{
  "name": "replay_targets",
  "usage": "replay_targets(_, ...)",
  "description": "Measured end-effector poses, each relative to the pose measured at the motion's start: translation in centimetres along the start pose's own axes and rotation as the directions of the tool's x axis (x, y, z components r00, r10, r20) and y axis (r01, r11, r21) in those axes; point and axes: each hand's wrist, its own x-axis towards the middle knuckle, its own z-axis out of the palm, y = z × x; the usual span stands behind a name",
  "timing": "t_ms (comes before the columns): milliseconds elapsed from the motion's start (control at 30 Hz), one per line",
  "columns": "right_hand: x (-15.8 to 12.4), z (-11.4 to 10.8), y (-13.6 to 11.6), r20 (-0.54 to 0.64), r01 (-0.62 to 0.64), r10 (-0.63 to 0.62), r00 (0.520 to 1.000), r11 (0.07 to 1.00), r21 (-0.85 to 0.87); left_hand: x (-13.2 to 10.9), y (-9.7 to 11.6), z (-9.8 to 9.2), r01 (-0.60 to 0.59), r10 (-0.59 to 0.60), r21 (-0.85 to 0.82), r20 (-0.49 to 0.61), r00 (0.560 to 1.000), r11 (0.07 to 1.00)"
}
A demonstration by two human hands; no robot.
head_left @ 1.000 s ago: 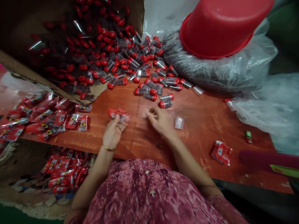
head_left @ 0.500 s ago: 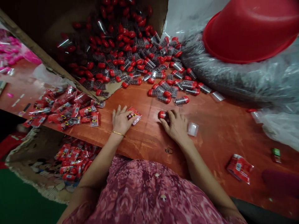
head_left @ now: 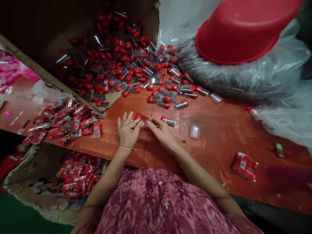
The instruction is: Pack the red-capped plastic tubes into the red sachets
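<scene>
My left hand (head_left: 128, 131) holds a small red printed plastic packet (head_left: 139, 116) just above the table, thumb and index finger pinching it while the other fingers are spread. Thumb and fingertips of my right hand (head_left: 162, 131) close on the packet's right edge, which looks clear; the fingers partly cover it. Just right of that hand lies a clear tube with a red cap and dark contents (head_left: 170, 121). Farther right are a small clear plastic piece (head_left: 195, 131) and a small dark disc (head_left: 183, 141).
A tipped cardboard box (head_left: 48, 78) spills many red-capped tubes (head_left: 156, 71). Filled red packets (head_left: 70, 120) are heaped at left, with more in a lower carton (head_left: 21, 175). A red tub (head_left: 243, 32) rests on a plastic-wrapped bundle (head_left: 219, 78). Another packet (head_left: 245, 166) lies right.
My right hand has let go of the red-capped tube, leaving it on the table, and moved left to the packet. My left hand still holds the packet. The view has shifted slightly.
</scene>
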Motion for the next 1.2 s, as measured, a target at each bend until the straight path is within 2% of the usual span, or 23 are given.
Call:
replay_targets(33,0.2,0.5,-0.1,0.009,-0.018,0.017,1.0,0.995,0.099,-0.2,0.7,-0.1,-0.012,0.012,-0.026,0.006,1.0,1.0)
replay_targets(100,0.4,1.0,-0.2,-0.021,-0.012,0.016,1.0,0.984,0.18,-0.7,1.7,-0.2,0.029,-0.03,-0.107,-0.004,1.0,0.994)
replay_targets(167,0.2,0.7,-0.2,-0.103,0.027,-0.013,0.995,0.991,0.134,-1.1,2.3,-0.2,0.175,-0.176,-0.249,0.016,0.984,0.953)
replay_targets(200,0.0,0.5,-0.2,-0.145,0.049,-0.035,0.989,0.995,0.089,-1.3,2.5,-0.1,0.28,-0.269,-0.34,0.08,0.96,0.898)
replay_targets(267,-0.7,0.0,-0.1,-0.195,0.083,-0.083,0.977,0.997,-0.005,-1.7,2.9,0.0,0.505,-0.406,-0.503,0.3,0.863,0.702)
replay_targets(333,-1.3,-0.2,0.3,-0.196,0.101,-0.117,0.973,0.991,-0.089,-2.0,3.4,0.2,0.656,-0.443,-0.594,0.486,0.754,0.465)
replay_targets(400,-1.8,-0.1,0.7,-0.186,0.12,-0.148,0.971,0.98,-0.158,-2.1,3.9,0.4,0.702,-0.473,-0.65,0.541,0.696,0.29)
replay_targets(467,-2.1,0.3,1.0,-0.177,0.139,-0.175,0.969,0.97,-0.198,-2.2,4.3,0.5,0.707,-0.511,-0.679,0.543,0.666,0.199)
replay_targets(533,-2.2,0.6,1.1,-0.168,0.155,-0.194,0.966,0.963,-0.22,-2.1,4.4,0.7,0.717,-0.528,-0.682,0.558,0.64,0.147)
replay_targets(600,-2.2,0.7,1.0,-0.142,0.165,-0.204,0.969,0.955,-0.248,-2.0,4.4,0.7,0.718,-0.526,-0.683,0.566,0.635,0.132)
replay_targets(700,-1.9,-0.9,0.7,-0.026,0.209,-0.236,0.971,0.9,-0.383,-1.4,3.7,0.7,0.714,-0.547,-0.686,0.547,0.633,0.14)
replay_targets(767,-1.6,-3.1,0.8,0.064,0.245,-0.252,0.966,0.795,-0.555,-0.9,3.2,0.6,0.705,-0.577,-0.696,0.524,0.626,0.134)
replay_targets(800,-1.3,-4.4,1.0,0.084,0.24,-0.248,0.965,0.714,-0.657,-0.6,2.9,0.6,0.701,-0.587,-0.702,0.517,0.623,0.126)
replay_targets(867,-0.8,-6.9,1.6,0.064,0.15,-0.177,0.982,0.537,-0.83,-0.2,2.6,0.5,0.695,-0.591,-0.712,0.517,0.619,0.104)
replay_targets(933,-0.4,-8.6,2.4,0.081,0.112,-0.09,0.993,0.425,-0.898,0.0,2.6,0.5,0.706,-0.585,-0.705,0.543,0.602,0.073)
replay_targets(967,-0.3,-9.0,2.8,0.094,0.114,-0.07,0.993,0.406,-0.907,0.0,2.7,0.5,0.715,-0.582,-0.697,0.559,0.591,0.056)
replay_targets(1033,-0.5,-9.2,3.3,0.107,0.134,-0.084,0.991,0.461,-0.877,0.0,3.0,0.6,0.726,-0.573,-0.687,0.582,0.577,0.033)
replay_targets(1100,-1.2,-8.7,3.3,0.066,0.135,-0.134,0.989,0.619,-0.774,0.0,3.3,0.7,0.731,-0.562,-0.681,0.593,0.576,0.031)
replay_targets(1200,-3.0,-7.7,2.2,-0.045,0.118,-0.161,0.986,0.861,-0.495,-0.1,3.6,0.8,0.723,-0.555,-0.688,0.58,0.597,0.058)
